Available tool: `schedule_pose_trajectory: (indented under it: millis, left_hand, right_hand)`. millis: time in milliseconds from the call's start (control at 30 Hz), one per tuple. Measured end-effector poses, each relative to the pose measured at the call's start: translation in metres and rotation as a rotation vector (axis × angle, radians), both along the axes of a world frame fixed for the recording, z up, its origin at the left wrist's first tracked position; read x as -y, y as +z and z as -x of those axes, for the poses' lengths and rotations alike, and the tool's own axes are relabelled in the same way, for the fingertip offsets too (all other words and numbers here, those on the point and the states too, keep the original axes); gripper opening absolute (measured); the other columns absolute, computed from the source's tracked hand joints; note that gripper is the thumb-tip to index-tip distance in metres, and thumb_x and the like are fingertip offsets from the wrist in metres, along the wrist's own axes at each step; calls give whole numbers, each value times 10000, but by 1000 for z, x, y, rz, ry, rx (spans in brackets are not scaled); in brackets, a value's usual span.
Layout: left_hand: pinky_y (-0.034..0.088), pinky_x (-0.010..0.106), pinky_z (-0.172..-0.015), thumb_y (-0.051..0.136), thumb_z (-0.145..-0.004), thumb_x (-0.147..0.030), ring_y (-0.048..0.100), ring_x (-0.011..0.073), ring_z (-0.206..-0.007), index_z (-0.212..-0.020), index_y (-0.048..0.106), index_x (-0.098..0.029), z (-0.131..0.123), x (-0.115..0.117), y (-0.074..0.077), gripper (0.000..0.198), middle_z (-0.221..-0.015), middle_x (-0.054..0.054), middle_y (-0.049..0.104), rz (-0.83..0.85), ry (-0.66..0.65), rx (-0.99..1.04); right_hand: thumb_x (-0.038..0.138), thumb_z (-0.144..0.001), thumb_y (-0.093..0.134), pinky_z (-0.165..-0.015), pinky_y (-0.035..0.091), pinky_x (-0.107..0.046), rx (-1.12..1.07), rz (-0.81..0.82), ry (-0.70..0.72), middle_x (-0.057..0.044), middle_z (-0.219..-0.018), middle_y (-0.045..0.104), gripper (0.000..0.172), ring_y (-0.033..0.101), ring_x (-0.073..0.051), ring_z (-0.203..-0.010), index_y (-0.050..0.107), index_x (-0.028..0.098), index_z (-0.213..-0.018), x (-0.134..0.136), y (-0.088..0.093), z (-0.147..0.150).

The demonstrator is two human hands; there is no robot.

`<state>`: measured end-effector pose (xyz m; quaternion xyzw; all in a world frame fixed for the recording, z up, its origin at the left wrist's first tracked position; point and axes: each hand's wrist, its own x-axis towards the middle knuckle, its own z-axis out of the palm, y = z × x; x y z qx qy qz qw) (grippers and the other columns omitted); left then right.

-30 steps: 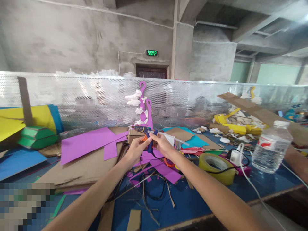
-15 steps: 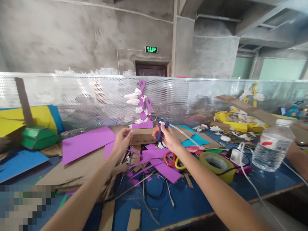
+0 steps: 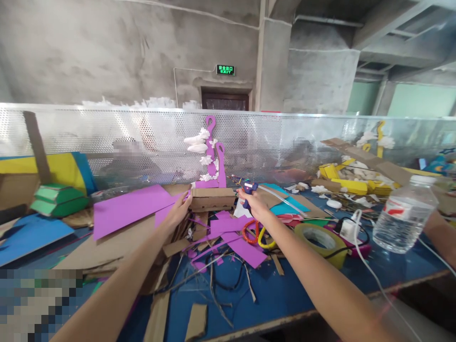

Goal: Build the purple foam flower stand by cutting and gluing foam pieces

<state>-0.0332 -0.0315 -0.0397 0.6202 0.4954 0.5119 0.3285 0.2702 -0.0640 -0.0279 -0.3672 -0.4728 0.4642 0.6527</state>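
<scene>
Where the purple sheet [image 3: 131,211] lies: to the left of our left grip, slanted over brown cardboard [image 3: 96,249].
Left grip [image 3: 181,209]: at the cardboard block's left end; we cannot tell whether the fingers clasp it or merely touch.
Cardboard block [image 3: 213,203]: ahead of us, between our two grips, its long axis running left to right, both ends within close reach.
Purple hooked piece [image 3: 210,154]: upright, rising at the block's far side; we see white tufts [image 3: 197,148] on it.
Glue gun [image 3: 250,187]: nozzle aimed left, near the piece's foot.
Right grip [image 3: 258,205]: wrapped around the gun's handle, just beside the block's right end.
Tape roll [image 3: 318,251]: on our counter [image 3: 267,301], farther right.
</scene>
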Motion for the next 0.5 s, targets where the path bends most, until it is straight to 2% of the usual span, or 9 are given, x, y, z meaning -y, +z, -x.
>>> schedule_pose_trajectory:
  millis: [133, 267, 367, 500]
  left_hand:
    - [485, 407, -994, 615, -825, -617, 577, 314, -1256, -1358, 574, -256, -3, 9, 6, 645, -1386, 119, 609, -18, 8, -38]
    - [491, 390, -968, 643, -802, -599, 603, 304, -1189, -1245, 644, -241, -7, 16, 9, 570, -1307, 108, 654, -65, 24, 3]
    - [503, 375, -926, 616, -814, -607, 619, 292, -1141, -1189, 659, -227, -9, 16, 10, 536, -1246, 110, 673, -70, 36, 27]
    - [519, 365, -865, 653, -779, -564, 649, 268, -1033, -1124, 650, -220, -9, 9, 8, 487, -1095, 92, 706, -46, 85, 46]
  right_hand:
    - [469, -591, 861, -644, 514, -272, -52, 35, 94, -71, -991, 708, 462, 651, -171, -817, 684, 184, -908, -2, -6, 6]
    - [436, -605, 870, -683, 551, -286, -68, 58, 112, -80, -1080, 699, 446, 661, -195, -905, 694, 188, -931, -2, -9, 9]
    - [380, -599, 881, -686, 570, -292, -77, 77, 103, -71, -1051, 700, 418, 667, -201, -913, 690, 187, -917, -1, -10, 8]
    - [310, -602, 881, -666, 581, -289, -100, 87, 75, -49, -928, 704, 355, 666, -173, -803, 681, 184, -867, 0, -9, 6]
